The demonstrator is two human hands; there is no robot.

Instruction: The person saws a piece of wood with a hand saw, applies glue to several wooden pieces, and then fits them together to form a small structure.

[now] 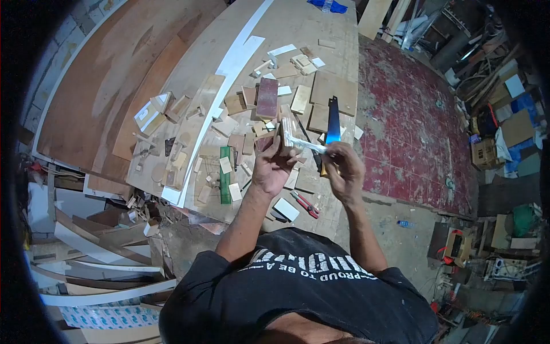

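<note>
Raised over the workbench, my left hand [271, 174] is closed around a small wooden piece [290, 129] with a pale, light-coloured face. My right hand [346, 167] pinches the near end of a thin white strip [310, 145], whose other end lies against the wooden piece. What the strip is made of, I cannot tell. Just beyond my right hand lies a handsaw [333, 119] with a dark blue blade, its yellow handle partly hidden. A dark red block [267, 97] rests among wood offcuts beyond my left hand.
Small wood blocks [301, 99] lie scattered over the workbench [321, 28]. Red-handled pliers [305, 204] and a green strip [226, 186] are near its front. Long white strips [234, 67] run along the left side. Red tiled floor [412, 126] lies right of the bench.
</note>
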